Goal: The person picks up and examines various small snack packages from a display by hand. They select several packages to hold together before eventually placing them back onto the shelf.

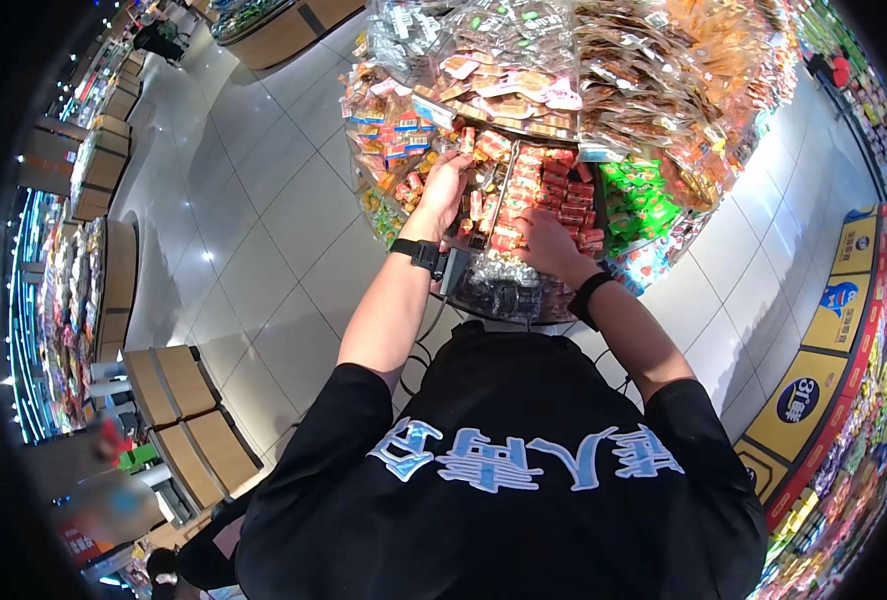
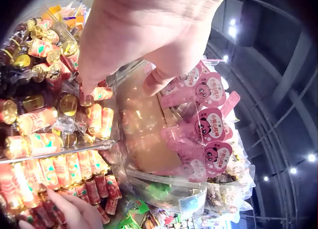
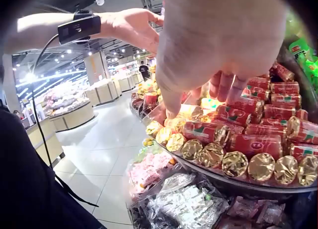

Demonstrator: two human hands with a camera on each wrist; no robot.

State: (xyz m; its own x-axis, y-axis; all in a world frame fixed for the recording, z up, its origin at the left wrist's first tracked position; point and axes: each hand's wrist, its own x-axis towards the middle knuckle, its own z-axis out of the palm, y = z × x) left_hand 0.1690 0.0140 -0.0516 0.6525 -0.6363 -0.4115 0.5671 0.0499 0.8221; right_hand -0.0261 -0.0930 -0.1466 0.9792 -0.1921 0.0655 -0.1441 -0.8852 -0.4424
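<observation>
Red-and-gold wrapped rolls (image 1: 525, 185) fill two compartments of a round display. My left hand (image 1: 445, 190) reaches over the left compartment; in the left wrist view its thumb and fingers (image 2: 88, 87) are spread apart, one fingertip at a roll (image 2: 102, 93). My right hand (image 1: 545, 243) is low over the neatly laid rolls of the right compartment. The right wrist view has its thumb (image 3: 172, 102) by the gold-ended front row (image 3: 212, 154) and its bent fingers (image 3: 228, 85) touching rolls behind. Whether anything lies beneath those fingertips is hidden.
Green packets (image 1: 643, 205) lie right of the rolls, with pink panda-label packs (image 2: 208, 124) behind the clear divider. Clear-wrapped sweets (image 3: 191, 204) sit below the front rim. Brown bagged goods (image 1: 628, 80) are piled at the back. Tiled floor (image 1: 263, 190) surrounds the display.
</observation>
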